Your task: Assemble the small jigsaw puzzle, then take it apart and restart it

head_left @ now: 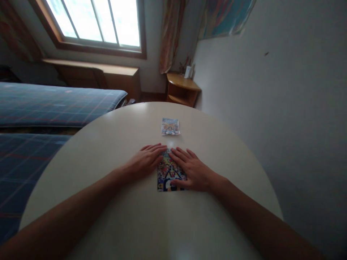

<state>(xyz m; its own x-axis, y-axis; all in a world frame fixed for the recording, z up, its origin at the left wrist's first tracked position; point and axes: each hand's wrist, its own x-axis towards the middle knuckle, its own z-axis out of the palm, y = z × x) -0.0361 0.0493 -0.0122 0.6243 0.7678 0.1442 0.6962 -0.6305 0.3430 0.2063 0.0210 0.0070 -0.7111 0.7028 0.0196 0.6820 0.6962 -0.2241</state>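
Note:
A rectangular picture with a crowded, colourful cartoon pattern [166, 169] lies flat on the white round table [130, 213]. Whether it is one sheet or made of joined pieces, I cannot tell. My left hand [149, 157] rests flat at its upper left edge, fingertips on the top corner. My right hand [191, 168] lies across its right side with the fingers spread, covering that edge and part of the top. Just beyond the hands is a smaller, creased paper [170, 127] with a similar print in paler colours.
Left of the table is a bed with a blue plaid mattress [59, 103]. A wooden corner shelf [184, 82] stands past the far edge, and a white wall [271, 108] runs along the right. A long low cabinet [119, 68] sits beneath the bright window [97, 21].

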